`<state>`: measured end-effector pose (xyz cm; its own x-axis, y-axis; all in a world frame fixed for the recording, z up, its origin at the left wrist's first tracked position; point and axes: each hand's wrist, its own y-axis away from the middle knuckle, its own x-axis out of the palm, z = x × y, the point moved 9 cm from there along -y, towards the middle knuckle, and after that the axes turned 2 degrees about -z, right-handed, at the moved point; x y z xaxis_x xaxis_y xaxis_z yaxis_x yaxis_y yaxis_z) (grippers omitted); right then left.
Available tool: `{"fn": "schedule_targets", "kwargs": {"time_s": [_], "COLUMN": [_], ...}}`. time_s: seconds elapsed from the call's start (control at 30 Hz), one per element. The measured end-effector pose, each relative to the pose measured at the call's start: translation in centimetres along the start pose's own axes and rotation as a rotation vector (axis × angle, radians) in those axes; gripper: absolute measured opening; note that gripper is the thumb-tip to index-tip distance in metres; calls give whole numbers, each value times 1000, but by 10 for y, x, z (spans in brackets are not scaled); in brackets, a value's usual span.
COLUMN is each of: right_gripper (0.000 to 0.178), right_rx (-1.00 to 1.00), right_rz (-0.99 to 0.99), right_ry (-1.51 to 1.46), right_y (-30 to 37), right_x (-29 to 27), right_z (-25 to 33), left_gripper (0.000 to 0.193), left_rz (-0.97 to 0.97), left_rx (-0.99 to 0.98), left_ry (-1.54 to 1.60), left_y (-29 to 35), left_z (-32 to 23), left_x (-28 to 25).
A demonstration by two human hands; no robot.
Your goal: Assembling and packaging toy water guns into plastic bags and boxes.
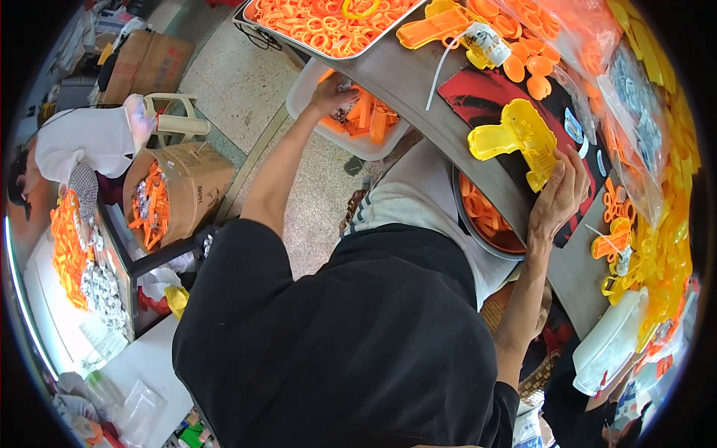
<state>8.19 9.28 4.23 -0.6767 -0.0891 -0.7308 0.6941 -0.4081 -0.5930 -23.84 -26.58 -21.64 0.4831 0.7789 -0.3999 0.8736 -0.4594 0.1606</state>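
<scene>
A yellow plastic toy-gun half shell, its hollow side up, lies over a black-and-red mat on the workbench. My right hand is closed on the shell's near right end, fingers along its edge. Off the bench's left side, my left hand reaches down into a white plastic tub. Orange plastic parts and some small silvery pieces fill the tub. The left fingers are curled among these, and what they hold is hidden.
A metal tray of orange rings sits at the bench's far end. A round pot of orange parts rests by my lap. Yellow shells pile up at the right. Leftward, a person works near a carton.
</scene>
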Motion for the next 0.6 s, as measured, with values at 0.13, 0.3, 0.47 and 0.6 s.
{"fn": "schedule_targets", "kwargs": {"time_s": [0.13,0.3,0.47,0.6], "right_gripper": [36,28,21,23], "right_rx": [29,-5,-330,-397], "right_rz": [-26,-79,-123,312], "right_ry": [-55,-75,-276,-657], "right_y": [-2,-4,12,44], "right_x": [-3,-15,-32,13], "right_z": [-3,7,96,164], "left_gripper": [62,58,55,54], "left_rz": [32,-112,-13,-53], "left_rx": [-210,-108,-47,6], "left_ry": [301,264,203,195], "left_y": [87,136,163,165], "left_z": [-59,-87,-156,-195], "left_x": [-1,-11,-10,-25]}}
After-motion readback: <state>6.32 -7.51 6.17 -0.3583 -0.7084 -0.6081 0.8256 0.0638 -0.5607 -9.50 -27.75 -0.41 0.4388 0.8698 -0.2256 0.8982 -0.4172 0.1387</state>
